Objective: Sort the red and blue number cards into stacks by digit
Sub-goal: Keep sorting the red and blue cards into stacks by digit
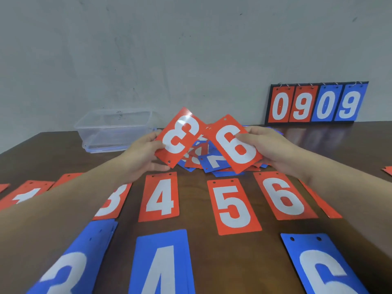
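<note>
My left hand (142, 158) pinches a red 3 card (179, 136), lifted and tilted above the table. My right hand (268, 145) pinches a red 6 card (235, 145) beside it. Under both lies a loose pile of mixed red and blue cards (209, 161). Nearer me runs a row of red cards: 1 (27, 193), 3 (113, 201), 4 (160, 197), 5 (233, 206), 6 (284, 196). Closest to me lie blue cards 3 (70, 262), 4 (162, 264) and 6 (324, 266). My forearms hide parts of the red row.
A clear plastic box (115, 129) stands at the back left of the brown table (360, 145). A flip scoreboard reading 0909 (317, 103) leans against the grey wall at the back right. Another red card (388, 170) peeks in at the right edge.
</note>
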Demonstrator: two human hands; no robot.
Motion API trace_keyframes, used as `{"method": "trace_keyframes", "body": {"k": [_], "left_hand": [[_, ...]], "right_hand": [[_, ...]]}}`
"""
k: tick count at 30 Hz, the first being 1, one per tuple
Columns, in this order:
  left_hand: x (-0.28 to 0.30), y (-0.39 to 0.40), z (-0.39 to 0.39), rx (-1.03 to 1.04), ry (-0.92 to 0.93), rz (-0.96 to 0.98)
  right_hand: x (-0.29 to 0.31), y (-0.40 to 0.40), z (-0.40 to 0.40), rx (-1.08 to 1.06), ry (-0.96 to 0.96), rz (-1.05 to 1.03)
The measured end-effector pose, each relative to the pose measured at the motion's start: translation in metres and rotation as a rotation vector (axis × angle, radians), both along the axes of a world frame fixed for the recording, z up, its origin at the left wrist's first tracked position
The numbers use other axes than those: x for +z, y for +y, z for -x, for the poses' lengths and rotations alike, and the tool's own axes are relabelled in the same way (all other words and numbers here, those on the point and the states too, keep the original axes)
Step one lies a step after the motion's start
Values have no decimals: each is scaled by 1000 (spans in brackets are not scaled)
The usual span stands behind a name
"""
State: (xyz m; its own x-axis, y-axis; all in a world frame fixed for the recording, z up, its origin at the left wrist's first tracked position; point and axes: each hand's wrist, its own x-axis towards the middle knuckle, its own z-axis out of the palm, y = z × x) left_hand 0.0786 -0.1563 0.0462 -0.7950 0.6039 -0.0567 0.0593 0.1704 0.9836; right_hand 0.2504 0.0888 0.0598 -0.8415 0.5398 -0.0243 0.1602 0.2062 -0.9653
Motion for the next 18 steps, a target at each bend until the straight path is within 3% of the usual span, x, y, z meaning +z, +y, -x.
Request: {"method": "trace_keyframes", "body": {"k": [8,18], "left_hand": [[-3,-68,-23,87,-1,-32],[-4,-142,-44,173,-105,-229]], "right_hand": [[-4,-49,-3,168,-86,165],[-7,-118,18,192,-129,30]]}}
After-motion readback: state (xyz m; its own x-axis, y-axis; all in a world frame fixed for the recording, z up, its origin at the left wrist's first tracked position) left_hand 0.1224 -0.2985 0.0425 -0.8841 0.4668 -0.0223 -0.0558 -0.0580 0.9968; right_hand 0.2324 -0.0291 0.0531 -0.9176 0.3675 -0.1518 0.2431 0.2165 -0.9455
